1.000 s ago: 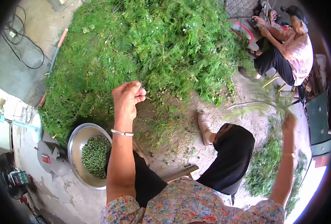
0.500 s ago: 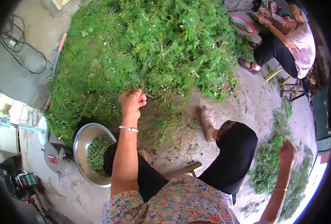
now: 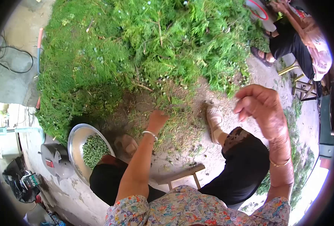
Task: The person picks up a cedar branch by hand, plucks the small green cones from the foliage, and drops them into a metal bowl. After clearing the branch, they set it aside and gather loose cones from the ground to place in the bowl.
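My left hand [image 3: 158,121], with a bangle at its wrist, is closed in a fist over the littered ground between my knees. Whatever it may hold is hidden. To the right, my right hand [image 3: 263,111] is raised high above the ground, its fingers loosely bent and slightly apart, nothing visible in them. Ahead lies a large heap of green conifer branches [image 3: 136,49] dotted with small pale berries. A metal basin [image 3: 73,145] tilts beside my left knee, and round green berries [image 3: 95,150] fill part of it.
Another person [image 3: 306,37] sits on a stool at the upper right, near a red-rimmed basin [image 3: 259,10]. A wooden stool edge [image 3: 182,174] shows between my legs. More branches [image 3: 304,165] lie at right. Left are a pole [image 3: 39,51], a black cable [image 3: 14,69] and a bag [image 3: 16,180].
My left hand has moved down and right, away from the branch heap. My right hand has come up and inward, its fingers loosening. The whole view has shifted slightly.
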{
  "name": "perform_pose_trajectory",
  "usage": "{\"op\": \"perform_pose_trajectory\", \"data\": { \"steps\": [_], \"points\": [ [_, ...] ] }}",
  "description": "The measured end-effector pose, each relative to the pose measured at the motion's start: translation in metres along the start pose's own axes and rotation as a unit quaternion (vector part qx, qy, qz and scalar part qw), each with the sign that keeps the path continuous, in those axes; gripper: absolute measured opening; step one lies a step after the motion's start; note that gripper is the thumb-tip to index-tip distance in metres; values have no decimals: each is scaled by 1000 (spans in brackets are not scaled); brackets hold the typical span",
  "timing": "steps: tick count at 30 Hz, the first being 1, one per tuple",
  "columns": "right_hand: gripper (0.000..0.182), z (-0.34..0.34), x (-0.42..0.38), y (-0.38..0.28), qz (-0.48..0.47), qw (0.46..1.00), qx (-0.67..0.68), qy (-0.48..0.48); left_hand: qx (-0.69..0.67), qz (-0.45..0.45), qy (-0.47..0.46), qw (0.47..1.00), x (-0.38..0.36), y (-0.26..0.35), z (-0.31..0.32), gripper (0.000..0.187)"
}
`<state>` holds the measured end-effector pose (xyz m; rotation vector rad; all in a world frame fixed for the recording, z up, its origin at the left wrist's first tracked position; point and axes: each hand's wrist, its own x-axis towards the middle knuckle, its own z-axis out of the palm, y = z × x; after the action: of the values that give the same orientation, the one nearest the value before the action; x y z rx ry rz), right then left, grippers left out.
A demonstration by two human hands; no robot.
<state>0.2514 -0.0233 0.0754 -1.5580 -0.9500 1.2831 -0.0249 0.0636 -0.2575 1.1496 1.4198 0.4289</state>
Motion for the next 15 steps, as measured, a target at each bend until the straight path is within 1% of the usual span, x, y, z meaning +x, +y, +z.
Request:
{"op": "perform_pose_trajectory", "data": {
  "steps": [1,2,3,5,6,7,8,9,10,11,12,13,14,15],
  "points": [
    [18,-8,9,9,21,999,-13,34,100,100,32,989,1,-5,14,37],
    [20,-14,14,20,29,997,1,78,199,197,63,958,2,-12,22,38],
    [20,-19,14,28,39,992,37,111,200,187,66,960,4,-25,27,38],
    [22,-28,9,37,69,991,34,108,253,94,-21,963,12,-58,34,35],
    [22,-33,6,43,75,991,31,104,270,118,-34,955,17,-71,31,29],
    [22,-39,4,48,76,993,-23,87,266,111,-35,957,20,-80,27,29],
    [22,-46,5,54,76,992,-76,68,198,60,32,978,24,-89,23,24],
    [22,-53,11,65,80,992,-78,61,129,9,101,986,27,-95,18,18],
    [22,-61,20,83,101,986,-95,88,96,-3,165,982,28,-89,13,15],
    [22,-68,29,103,121,979,-113,117,96,-5,167,981,28,-74,4,15],
    [22,-74,36,125,122,979,-113,115,167,7,205,964,30,-56,-6,14],
    [21,-81,44,150,158,971,-104,148,238,19,240,941,37,-49,-14,14],
    [21,-82,52,172,194,960,-93,178,239,78,232,939,52,-57,-22,12],
    [21,-79,59,190,214,957,-87,175,244,75,234,938,60,-48,-24,12]
  ]
}}
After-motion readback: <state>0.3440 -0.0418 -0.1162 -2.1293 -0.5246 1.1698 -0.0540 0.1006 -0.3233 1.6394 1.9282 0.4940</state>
